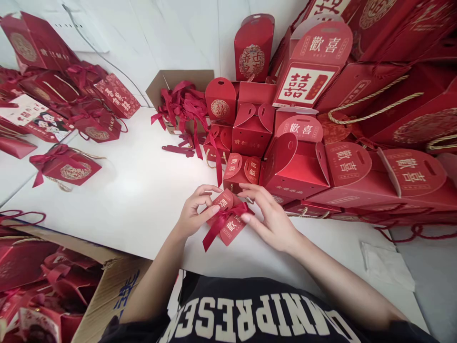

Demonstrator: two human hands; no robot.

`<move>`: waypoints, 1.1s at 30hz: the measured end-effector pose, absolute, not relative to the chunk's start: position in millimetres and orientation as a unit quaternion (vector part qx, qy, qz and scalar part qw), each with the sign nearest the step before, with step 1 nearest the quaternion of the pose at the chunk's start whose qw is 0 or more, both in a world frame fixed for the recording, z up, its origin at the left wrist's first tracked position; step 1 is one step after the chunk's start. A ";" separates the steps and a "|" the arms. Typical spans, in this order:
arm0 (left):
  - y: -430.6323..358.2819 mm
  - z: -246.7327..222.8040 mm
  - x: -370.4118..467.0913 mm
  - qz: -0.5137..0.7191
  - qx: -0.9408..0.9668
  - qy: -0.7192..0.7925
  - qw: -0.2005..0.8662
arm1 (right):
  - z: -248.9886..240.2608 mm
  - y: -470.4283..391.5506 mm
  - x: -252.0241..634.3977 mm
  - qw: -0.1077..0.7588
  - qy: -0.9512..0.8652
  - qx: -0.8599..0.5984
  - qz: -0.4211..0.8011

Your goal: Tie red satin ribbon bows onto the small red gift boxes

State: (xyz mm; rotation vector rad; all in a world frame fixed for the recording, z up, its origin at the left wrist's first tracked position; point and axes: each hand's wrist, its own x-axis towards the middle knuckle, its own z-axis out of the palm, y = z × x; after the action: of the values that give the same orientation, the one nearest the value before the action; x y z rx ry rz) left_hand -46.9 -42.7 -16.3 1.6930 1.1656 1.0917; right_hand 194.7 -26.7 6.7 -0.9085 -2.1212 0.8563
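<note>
Small red box sits on the white table right in front of the person, tilted cornerwise, dark red ribbon tied in a bow across its top. Left hand half open, fingers loosely curved near the far corner, thumb at the box's left edge. Right hand more spread, index finger by the far corner, thumb at the box's right side by the bow (can't tell if either hand is really gripping). Just beyond: stacked red boxes. Brown carton behind, loose ribbons spilling over its edge. Another bow-tied box on the table at left; big cardboard box lower left, red bags inside.
</note>
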 end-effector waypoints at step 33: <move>-48.4 -16.2 -21.3 0.447 0.601 0.543 0.381 | 24.0 -38.0 227.3 0.064 -0.761 -0.455 0.459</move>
State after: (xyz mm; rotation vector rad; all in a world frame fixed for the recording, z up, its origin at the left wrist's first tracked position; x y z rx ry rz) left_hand -21.3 -48.4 -16.2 1.5336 1.3854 1.1407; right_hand 227.3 -38.0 24.0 -1.3748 -2.2969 1.3852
